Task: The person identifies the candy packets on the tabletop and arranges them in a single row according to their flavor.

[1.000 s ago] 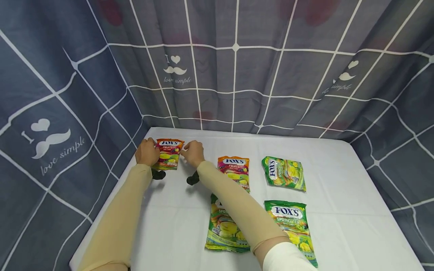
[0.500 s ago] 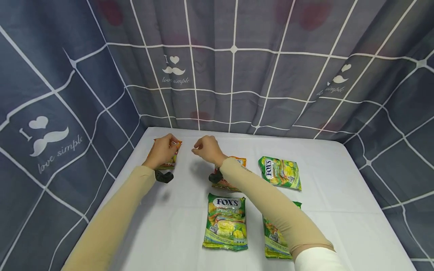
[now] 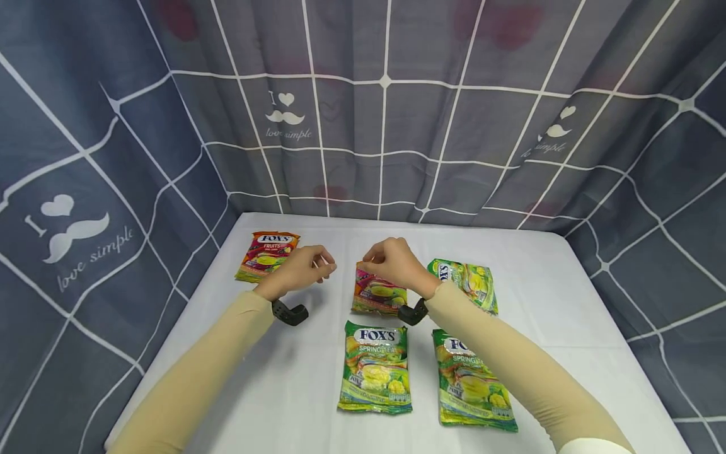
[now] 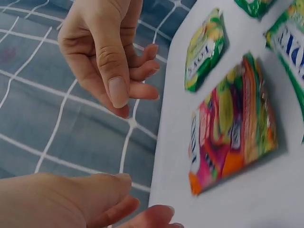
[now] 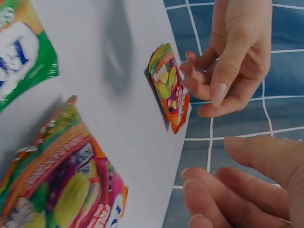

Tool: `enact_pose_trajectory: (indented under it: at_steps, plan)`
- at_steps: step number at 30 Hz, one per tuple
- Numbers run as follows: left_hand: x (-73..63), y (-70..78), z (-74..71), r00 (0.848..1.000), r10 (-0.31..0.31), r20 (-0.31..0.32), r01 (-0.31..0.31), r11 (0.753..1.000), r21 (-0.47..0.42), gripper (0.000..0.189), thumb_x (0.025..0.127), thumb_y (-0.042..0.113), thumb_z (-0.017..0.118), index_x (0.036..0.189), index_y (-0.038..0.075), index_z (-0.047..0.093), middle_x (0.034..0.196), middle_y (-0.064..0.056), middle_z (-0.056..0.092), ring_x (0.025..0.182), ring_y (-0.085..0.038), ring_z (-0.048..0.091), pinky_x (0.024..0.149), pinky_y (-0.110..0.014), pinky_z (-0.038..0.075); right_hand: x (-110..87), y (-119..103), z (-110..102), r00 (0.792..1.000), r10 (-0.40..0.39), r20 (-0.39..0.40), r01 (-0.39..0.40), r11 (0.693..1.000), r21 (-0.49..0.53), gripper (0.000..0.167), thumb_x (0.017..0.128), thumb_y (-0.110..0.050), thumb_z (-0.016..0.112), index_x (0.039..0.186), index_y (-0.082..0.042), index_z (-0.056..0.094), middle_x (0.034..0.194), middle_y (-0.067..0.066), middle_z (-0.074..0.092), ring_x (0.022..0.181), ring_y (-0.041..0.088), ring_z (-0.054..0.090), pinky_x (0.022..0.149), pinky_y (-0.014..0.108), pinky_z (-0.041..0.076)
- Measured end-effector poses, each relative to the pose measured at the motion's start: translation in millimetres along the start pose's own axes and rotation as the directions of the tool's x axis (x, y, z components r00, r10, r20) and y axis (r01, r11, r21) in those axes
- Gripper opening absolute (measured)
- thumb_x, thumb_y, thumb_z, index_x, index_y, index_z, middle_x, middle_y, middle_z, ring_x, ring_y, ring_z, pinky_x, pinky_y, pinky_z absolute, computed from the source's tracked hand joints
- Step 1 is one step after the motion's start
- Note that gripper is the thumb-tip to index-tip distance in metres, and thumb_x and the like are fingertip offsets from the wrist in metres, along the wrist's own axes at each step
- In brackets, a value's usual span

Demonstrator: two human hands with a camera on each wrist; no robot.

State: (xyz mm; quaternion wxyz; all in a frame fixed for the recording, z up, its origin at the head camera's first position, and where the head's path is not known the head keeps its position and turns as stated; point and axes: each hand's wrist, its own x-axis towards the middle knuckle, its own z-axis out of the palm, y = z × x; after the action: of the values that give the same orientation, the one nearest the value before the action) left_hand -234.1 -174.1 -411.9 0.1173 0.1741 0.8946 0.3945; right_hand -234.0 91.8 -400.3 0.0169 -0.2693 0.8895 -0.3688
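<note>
My left hand [image 3: 300, 270] hovers just right of an orange-and-red Fox's Fruits candy bag [image 3: 262, 257] at the table's far left, its fingers loosely bent and holding nothing. Over the top edge of a second Fruits candy bag [image 3: 379, 295] is my right hand [image 3: 399, 265]; in the head view it hides part of that bag. The right wrist view shows a gap between the right thumb and fingers [image 5: 256, 152], with nothing pinched. In the left wrist view the second Fruits bag [image 4: 230, 128] lies flat, apart from both hands.
Two green Spring Tea candy bags [image 3: 375, 372] [image 3: 471, 384] lie nearer the front, one partly under my right forearm. A third, tilted green bag [image 3: 467, 282] lies to the right. A grey checked curtain [image 3: 351, 126] surrounds the white table [image 3: 283, 378].
Both hands have left the far-left Fruits bag, which stays lying there. The two have moved rightward, the right hand now over the middle Fruits bag.
</note>
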Motion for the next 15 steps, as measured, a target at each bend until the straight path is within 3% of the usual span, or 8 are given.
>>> enact_pose_trajectory:
  at_steps: [4,8,11,15]
  plan:
    - [-4.6,6.4,9.6,0.999,-0.012,0.036,0.013,1.000,-0.023,0.022,0.110,0.023,0.071,0.118,0.003,0.071,0.097,-0.017,0.074,0.082,-0.027,0.074,0.078,-0.040,0.057,-20.8,4,-6,0.999,0.038,-0.011,-0.038,0.999,0.025,0.018,0.101,-0.015,0.081,0.107,0.002,0.084,0.081,0.003,0.078,0.064,0.013,0.065,0.060,0.031,0.052]
    - [-6.9,10.0,20.4,0.997,-0.032,0.066,0.035,0.999,-0.039,0.021,0.110,0.022,0.070,0.118,0.003,0.071,0.094,-0.014,0.074,0.087,-0.037,0.075,0.079,-0.040,0.056,-39.3,13,-10,0.996,0.090,-0.029,-0.088,0.994,0.060,0.020,0.101,-0.017,0.082,0.106,0.003,0.083,0.082,0.009,0.078,0.065,0.018,0.069,0.061,0.034,0.055]
    - [-6.5,8.4,29.3,0.995,-0.053,0.089,0.056,0.998,-0.040,0.021,0.110,0.022,0.071,0.118,0.002,0.071,0.092,-0.012,0.074,0.091,-0.043,0.075,0.079,-0.040,0.057,-49.9,25,-10,0.989,0.140,-0.035,-0.137,0.987,0.087,0.020,0.101,-0.016,0.082,0.106,0.003,0.082,0.082,0.013,0.078,0.062,0.021,0.070,0.059,0.035,0.056]
    - [-3.7,2.6,41.8,0.990,-0.082,0.114,0.086,0.996,-0.028,0.023,0.110,0.022,0.071,0.117,0.000,0.070,0.091,-0.012,0.076,0.087,-0.041,0.076,0.076,-0.038,0.057,-59.9,42,-5,0.975,0.219,-0.023,-0.216,0.972,0.092,0.025,0.102,-0.018,0.082,0.107,0.006,0.081,0.082,0.018,0.077,0.063,0.029,0.072,0.055,0.035,0.054]
